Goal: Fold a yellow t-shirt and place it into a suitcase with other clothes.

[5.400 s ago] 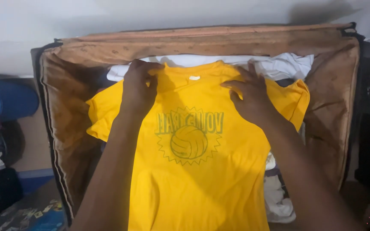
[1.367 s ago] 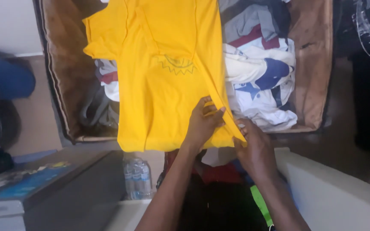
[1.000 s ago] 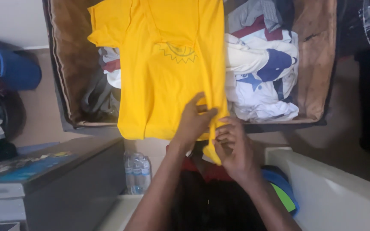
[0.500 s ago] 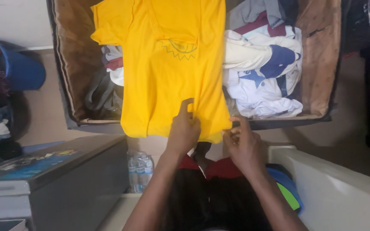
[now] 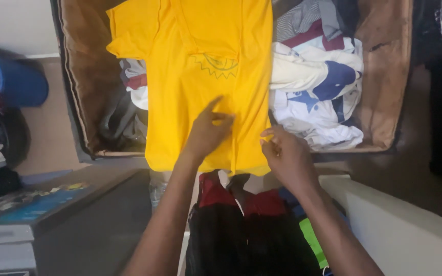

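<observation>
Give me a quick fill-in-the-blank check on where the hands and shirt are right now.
1. The left hand lies flat on the ____ T-shirt.
2. The right hand pinches the shirt's ____ edge.
3. The shirt is spread over an open brown ____.
4. White and navy clothes lie to the shirt's ____.

Missing words: yellow; right; suitcase; right

A home bedroom: open suitcase [image 5: 78, 76] (brown-lined), heaped clothes [image 5: 315, 87].

Left hand [image 5: 206, 134] flat, fingers spread, on the yellow T-shirt [image 5: 200, 87]; right hand [image 5: 285, 156] pinching its lower right edge.
</observation>
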